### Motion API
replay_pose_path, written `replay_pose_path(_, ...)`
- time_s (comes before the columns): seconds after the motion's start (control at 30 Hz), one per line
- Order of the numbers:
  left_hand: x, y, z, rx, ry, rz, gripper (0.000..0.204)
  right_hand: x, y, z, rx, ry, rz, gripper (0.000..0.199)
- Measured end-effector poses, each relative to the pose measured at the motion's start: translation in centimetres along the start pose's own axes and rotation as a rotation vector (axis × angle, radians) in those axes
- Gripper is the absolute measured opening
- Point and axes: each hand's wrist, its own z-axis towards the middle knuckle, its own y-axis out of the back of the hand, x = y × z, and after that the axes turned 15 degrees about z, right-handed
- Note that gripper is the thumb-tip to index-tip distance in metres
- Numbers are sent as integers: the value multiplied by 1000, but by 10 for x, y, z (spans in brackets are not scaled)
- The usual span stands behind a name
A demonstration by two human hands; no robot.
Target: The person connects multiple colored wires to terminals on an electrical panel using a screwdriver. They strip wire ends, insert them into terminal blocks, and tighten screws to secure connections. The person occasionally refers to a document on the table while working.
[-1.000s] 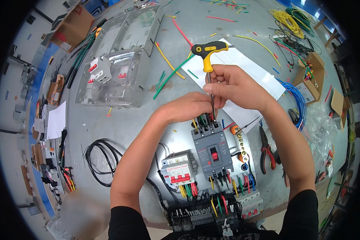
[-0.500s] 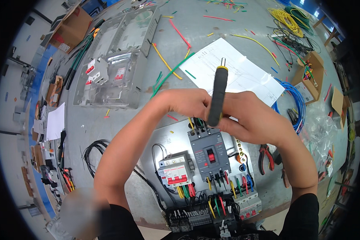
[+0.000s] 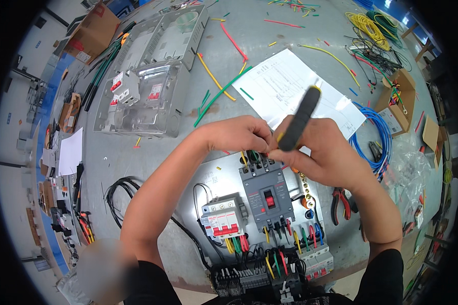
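Observation:
My right hand is closed around a hand tool with a thick black grip and a yellow end; its working end is hidden. My left hand is pinched shut just left of it, and its fingertips hide what they hold. Both hands meet above the upper terminals of a grey moulded-case circuit breaker with a red toggle. Yellow and green wires enter those terminals. The breaker sits on a metal mounting plate, beside a white breaker with red levers.
A printed diagram sheet lies beyond my hands. Red-handled pliers and a blue wire coil are to the right, with an open carton. A clear-lidded grey enclosure stands at far left. Cut wire pieces lie scattered about.
The tool in my right hand has tipped rightward, and its grip has shifted right. My left fingers have come lower, toward the breaker's upper terminals.

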Motion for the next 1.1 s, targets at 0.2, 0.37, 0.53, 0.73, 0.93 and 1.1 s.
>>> replay_pose_path(0.2,6,-5,6,1,122,20,24,1,-7,-10,-49,51,-21,21)
replay_pose_path(0.37,-6,1,3,6,156,45,24,2,-11,-5,-3,35,-92,23)
replay_pose_path(0.53,-6,0,1,7,207,-14,21,7,-6,-5,7,25,12,16)
replay_pose_path(0.73,15,-9,5,-29,197,-18,20,15,10,-6,86,-164,85,20)
replay_pose_path(0.93,-2,-5,-1,-47,121,-103,19,17,-9,5,-9,-47,-125,20)
replay_pose_path(1.1,11,-6,1,-47,73,-59,15,9,-11,1,3,-115,-210,22)
